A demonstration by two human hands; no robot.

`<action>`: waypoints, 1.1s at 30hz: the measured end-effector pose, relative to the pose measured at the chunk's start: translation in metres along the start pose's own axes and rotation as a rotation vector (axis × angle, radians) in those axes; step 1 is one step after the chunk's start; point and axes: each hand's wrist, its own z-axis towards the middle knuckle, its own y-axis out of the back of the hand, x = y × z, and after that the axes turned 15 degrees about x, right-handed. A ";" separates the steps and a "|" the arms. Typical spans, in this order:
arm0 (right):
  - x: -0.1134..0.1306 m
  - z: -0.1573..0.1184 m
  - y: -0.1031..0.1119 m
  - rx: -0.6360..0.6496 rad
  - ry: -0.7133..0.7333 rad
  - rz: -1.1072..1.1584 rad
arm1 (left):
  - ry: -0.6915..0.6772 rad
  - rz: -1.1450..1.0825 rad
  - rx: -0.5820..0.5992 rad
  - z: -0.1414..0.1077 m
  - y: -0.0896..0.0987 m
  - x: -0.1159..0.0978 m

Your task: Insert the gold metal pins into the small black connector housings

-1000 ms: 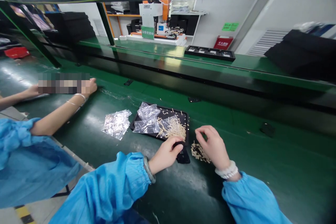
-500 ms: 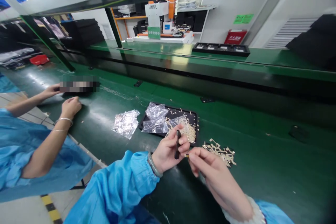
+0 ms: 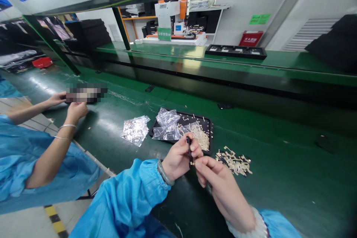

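My left hand (image 3: 176,159) is closed around a small, narrow black part (image 3: 189,145), held upright between thumb and fingers. Close against its lower end, my right hand (image 3: 217,178) pinches a tiny pale-gold piece (image 3: 192,163); whether the piece touches the black part I cannot tell. Behind my hands lies a black tray (image 3: 209,122) with clear plastic bags (image 3: 167,117) and many loose pale flat pieces (image 3: 203,137). To the right of it, a pile of similar pale pieces (image 3: 235,163) rests on the green bench.
Left of the tray lies another clear bag (image 3: 135,131) of parts. A co-worker's hands (image 3: 77,111) are at a blurred-out dark object on the left. Small black items (image 3: 224,106) lie farther back. A raised shelf carries a partitioned black tray (image 3: 235,56) and a machine (image 3: 169,16).
My right hand has moved slightly left, bringing the tiny piece up to the black part's lower end. The co-worker's nearer hand has moved up to the blurred object.
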 end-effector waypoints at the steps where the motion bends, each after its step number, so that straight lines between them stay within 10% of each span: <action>1: 0.000 0.000 0.000 -0.009 0.001 0.000 | -0.002 0.011 -0.007 0.000 -0.001 0.000; 33: -0.006 0.002 0.001 -0.101 0.105 -0.227 | -0.010 0.142 -0.053 0.001 -0.005 -0.002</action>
